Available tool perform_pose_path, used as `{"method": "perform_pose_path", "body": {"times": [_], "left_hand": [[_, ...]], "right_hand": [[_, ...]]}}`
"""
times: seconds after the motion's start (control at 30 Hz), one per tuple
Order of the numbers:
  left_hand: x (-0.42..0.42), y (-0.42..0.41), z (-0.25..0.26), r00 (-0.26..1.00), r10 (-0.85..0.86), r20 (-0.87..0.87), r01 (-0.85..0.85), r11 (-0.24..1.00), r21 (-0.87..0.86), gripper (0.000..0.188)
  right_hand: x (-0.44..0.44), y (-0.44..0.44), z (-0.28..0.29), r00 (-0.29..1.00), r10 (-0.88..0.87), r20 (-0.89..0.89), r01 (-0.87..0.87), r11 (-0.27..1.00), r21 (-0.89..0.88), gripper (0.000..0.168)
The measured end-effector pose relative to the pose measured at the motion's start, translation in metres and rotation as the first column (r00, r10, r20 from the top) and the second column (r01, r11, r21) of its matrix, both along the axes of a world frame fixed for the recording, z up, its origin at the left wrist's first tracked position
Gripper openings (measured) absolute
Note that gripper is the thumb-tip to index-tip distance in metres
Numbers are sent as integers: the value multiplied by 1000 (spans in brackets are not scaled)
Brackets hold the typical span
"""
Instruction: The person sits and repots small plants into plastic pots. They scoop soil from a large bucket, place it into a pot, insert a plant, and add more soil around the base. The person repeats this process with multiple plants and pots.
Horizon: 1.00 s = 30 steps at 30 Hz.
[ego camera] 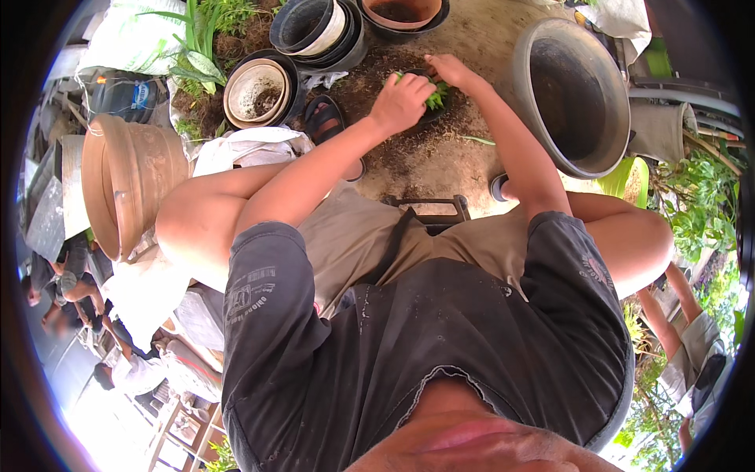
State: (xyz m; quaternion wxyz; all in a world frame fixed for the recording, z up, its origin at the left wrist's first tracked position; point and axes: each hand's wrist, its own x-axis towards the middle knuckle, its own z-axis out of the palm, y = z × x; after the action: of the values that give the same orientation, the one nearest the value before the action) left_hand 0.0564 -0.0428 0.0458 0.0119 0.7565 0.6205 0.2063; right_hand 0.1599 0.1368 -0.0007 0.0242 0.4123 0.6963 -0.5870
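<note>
My left hand (402, 101) is closed over the green leaves of a small plant (437, 97). The plant stands in a shallow dark pot (435, 116) on the soil-strewn ground (383, 141). Over the pot's far right edge is my right hand (451, 71), its index finger pointing left and its other fingers bent down by the plant. Whether those fingers grip anything is hidden. Loose dark soil surrounds the pot.
Nested black pots (307, 29), pale bowls in a black pot (258, 91) and a terracotta pot (404, 12) stand beyond. A large grey pot (571, 97) is right, a big clay pot (133, 183) left. Two sandalled feet flank the ground. Other people are at both sides.
</note>
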Motion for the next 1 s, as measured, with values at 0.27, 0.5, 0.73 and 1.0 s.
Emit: {"method": "perform_pose_path", "body": {"times": [0.27, 0.5, 0.73, 1.0], "left_hand": [[-16, 10, 3, 994, 53, 92, -52, 999, -14, 40], [-26, 38, 6, 990, -32, 140, 51, 990, -130, 37], [-38, 56, -4, 976, 5, 217, 45, 973, -225, 39], [-39, 67, -2, 952, 40, 303, 80, 924, -374, 41]], "right_hand": [[74, -34, 6, 830, 521, 199, -426, 363, 829, 29], [71, -75, 9, 753, 464, 465, -638, 343, 690, 40], [55, -114, -2, 820, 362, 443, -571, 460, 680, 53], [25, -135, 23, 795, 279, 538, -591, 556, 584, 61]]}}
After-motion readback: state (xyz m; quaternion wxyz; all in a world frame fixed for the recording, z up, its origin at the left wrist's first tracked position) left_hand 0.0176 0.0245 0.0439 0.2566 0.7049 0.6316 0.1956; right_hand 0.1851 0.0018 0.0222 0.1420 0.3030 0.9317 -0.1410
